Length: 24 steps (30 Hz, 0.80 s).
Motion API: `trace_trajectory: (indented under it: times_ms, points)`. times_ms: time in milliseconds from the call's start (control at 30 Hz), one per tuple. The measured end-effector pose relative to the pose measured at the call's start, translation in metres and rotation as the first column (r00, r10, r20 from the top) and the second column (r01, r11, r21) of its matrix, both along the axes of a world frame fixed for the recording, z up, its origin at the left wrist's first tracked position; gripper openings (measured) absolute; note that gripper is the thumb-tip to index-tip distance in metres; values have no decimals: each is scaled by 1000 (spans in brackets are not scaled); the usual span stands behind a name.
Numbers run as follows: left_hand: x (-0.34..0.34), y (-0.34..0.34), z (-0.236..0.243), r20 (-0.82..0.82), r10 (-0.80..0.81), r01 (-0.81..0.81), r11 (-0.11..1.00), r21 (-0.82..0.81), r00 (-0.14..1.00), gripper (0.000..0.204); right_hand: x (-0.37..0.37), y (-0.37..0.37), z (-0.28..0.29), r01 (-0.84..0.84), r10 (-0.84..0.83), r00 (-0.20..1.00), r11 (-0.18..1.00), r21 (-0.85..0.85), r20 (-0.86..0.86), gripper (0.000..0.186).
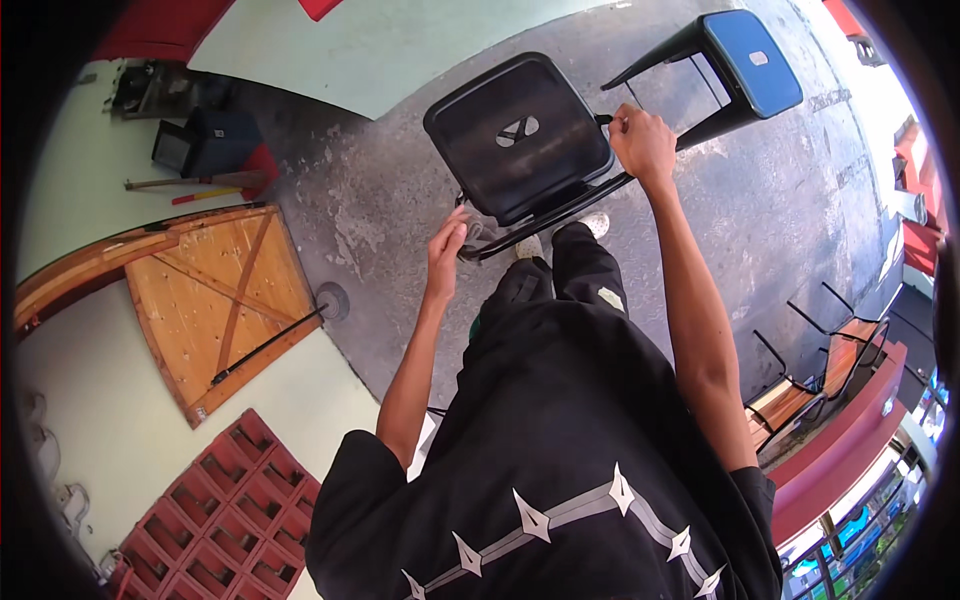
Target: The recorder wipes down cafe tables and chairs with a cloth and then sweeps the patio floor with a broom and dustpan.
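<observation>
Nearest me, the left hand (446,250) is half curled at the near left corner of the black chair's seat (470,130); I can't tell whether its fingers clasp the frame. The right hand (645,148) is wrapped round the frame by the seat's right edge. The chair is just ahead of the shoes (596,223), over the concrete floor (370,190). I judge this a handling step; any shift would call for a firm left grasp to match the right, clear of the blue-topped stool (738,48) beyond the seat's right edge. Farther off, wood-slatted chairs (848,350) stand toward the floor's right edge.
</observation>
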State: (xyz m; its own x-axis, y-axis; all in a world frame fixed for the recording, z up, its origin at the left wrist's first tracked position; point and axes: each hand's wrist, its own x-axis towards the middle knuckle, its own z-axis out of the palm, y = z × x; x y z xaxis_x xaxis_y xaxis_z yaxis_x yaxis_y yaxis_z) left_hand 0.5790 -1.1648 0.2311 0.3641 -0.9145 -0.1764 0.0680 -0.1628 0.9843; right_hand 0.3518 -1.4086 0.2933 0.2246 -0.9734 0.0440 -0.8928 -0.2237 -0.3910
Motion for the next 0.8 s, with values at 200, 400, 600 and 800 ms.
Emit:
trace_trajectory:
  times_ms: [200, 400, 600, 800]
  points:
    - [32, -36, 27, 309, -1, -61, 980, 191, 951, 38, -3, 0, -1, -34, 34, 999, 998, 57, -2, 17]
    - [48, -123, -26, 831, 195, -45, 978, -202, 521, 35, 8, 3, 5, -38, 38, 999, 998, 48, 16, 17]
    - [42, -113, -75, 880, -373, 240, 920, 310, 293, 44, 1, 7, -1, 7, -8, 1000, 999, 47, 21, 15]
    - [75, -177, -84, 948, -220, -42, 971, 235, 232, 45, 8, 5, 9, -33, 32, 999, 998, 46, 31, 15]
